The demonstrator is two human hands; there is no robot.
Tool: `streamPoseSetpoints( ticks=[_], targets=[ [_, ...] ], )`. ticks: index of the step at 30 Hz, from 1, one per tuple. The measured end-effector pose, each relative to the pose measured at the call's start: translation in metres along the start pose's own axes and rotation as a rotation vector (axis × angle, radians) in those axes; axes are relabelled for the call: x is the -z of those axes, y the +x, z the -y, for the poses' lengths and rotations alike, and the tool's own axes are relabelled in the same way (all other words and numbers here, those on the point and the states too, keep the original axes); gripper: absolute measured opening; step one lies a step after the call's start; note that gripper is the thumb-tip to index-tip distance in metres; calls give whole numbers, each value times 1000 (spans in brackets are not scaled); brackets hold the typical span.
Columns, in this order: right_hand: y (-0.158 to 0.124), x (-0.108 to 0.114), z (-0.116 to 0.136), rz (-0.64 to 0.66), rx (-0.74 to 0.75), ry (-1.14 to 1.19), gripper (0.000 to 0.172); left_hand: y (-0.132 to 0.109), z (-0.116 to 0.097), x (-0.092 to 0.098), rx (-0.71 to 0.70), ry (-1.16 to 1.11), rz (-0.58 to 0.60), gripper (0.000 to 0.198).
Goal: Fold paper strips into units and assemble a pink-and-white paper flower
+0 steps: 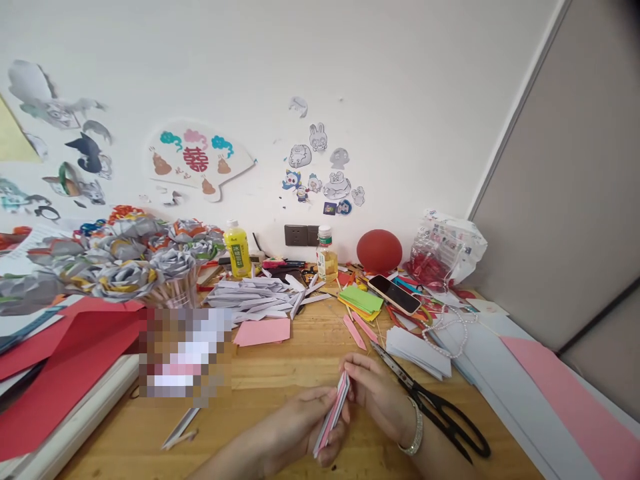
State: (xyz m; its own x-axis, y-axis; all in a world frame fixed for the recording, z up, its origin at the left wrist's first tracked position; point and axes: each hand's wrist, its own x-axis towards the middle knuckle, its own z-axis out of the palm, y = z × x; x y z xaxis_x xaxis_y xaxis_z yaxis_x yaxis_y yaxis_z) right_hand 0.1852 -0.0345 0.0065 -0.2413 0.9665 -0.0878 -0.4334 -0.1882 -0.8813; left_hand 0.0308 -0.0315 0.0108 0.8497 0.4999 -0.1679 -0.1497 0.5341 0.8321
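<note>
Near the front of the wooden table, a narrow bundle of folded paper strips (332, 419), white and pink, is between my two hands. My left hand (311, 419) is closed around its lower and middle part, thumb on top. At the upper end, the fingers of my right hand (369, 387) close on the bundle's tip. A bracelet circles the right wrist. Just right of that hand lie black scissors (434, 403), blades pointing up and left. Pink folded strips (355, 331) and a stack of white paper slips (419, 352) rest beyond the right hand.
A heap of white folded strips (255, 297) and a pink sheet (263, 331) lie ahead. Paper flowers (125, 260) and red sheets (75, 373) fill the left. A phone (394, 295), green slips (361, 301), a yellow bottle (237, 250) and a red balloon-like object (379, 251) stand farther back.
</note>
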Motion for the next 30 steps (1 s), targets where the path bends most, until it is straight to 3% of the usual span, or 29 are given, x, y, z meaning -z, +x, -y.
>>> streamPoseSetpoints(
  ticks=[6,11,17,22,26,30],
  targets=[
    [1,4,-4,-16,78,-157,35,-1,-3,-4,18,-30,-42,31],
    [1,6,-2,72,103,-321,45,-1,-5,-5,10,-44,-92,34],
    [2,8,-6,111,198,-461,40,1,-4,-5,-32,48,-106,39],
    [5,10,-14,144,203,-444,34,-2,-8,-2,40,85,-159,39],
    [4,8,-16,79,208,-471,33,1,-4,2,48,306,-313,46],
    [1,6,-15,77,214,-520,36,-1,-12,3,-87,782,-374,46]
  ],
)
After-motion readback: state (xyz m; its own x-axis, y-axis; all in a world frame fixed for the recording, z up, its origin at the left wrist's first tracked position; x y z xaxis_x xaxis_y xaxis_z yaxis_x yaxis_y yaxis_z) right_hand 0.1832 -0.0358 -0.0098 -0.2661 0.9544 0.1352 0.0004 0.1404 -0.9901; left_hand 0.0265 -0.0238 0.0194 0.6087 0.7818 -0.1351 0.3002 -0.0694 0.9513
